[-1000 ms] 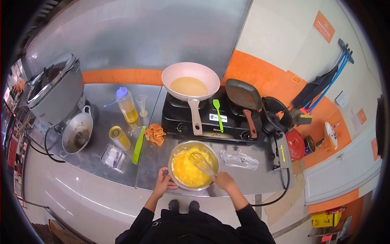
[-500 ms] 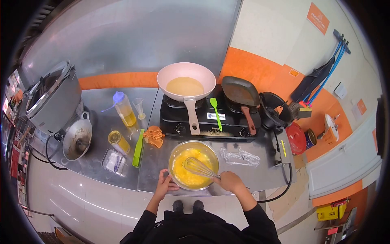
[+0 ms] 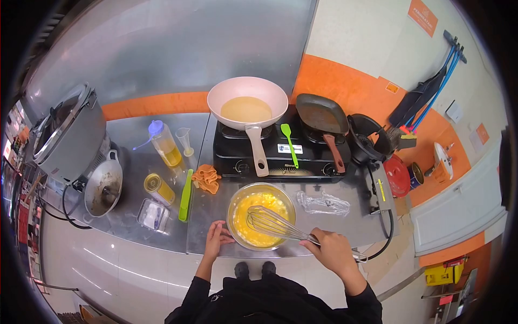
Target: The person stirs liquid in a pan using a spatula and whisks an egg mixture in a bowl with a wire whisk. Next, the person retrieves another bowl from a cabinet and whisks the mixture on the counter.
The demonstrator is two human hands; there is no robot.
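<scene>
A steel mixing bowl (image 3: 292, 208) stands at the counter's front edge, with yellow beaten egg (image 3: 253, 233) inside. My right hand (image 3: 332, 249) is closed around the handle of a wire whisk (image 3: 270, 222). The whisk slants down to the left, its wire loops over and partly in the egg. At the bowl's left side is my left hand (image 3: 217, 239), fingers stretched toward the lower wall and thumb pointing up. Whether those fingertips touch the bowl is hard to tell.
Behind the bowl is a black gas stove (image 3: 232, 154) bearing a pink pan (image 3: 221, 97) with liquid, a green brush (image 3: 289, 146) and a square grill pan (image 3: 322, 113). Crumpled plastic wrap (image 3: 324, 203) lies right. An orange cloth (image 3: 206, 179), green tool (image 3: 185, 197) and oil bottle (image 3: 168, 148) are left.
My right hand has moved right and toward me, drawing the whisk handle out with it, so more of the whisk shows. My left hand's fingers have shifted slightly back from the bowl.
</scene>
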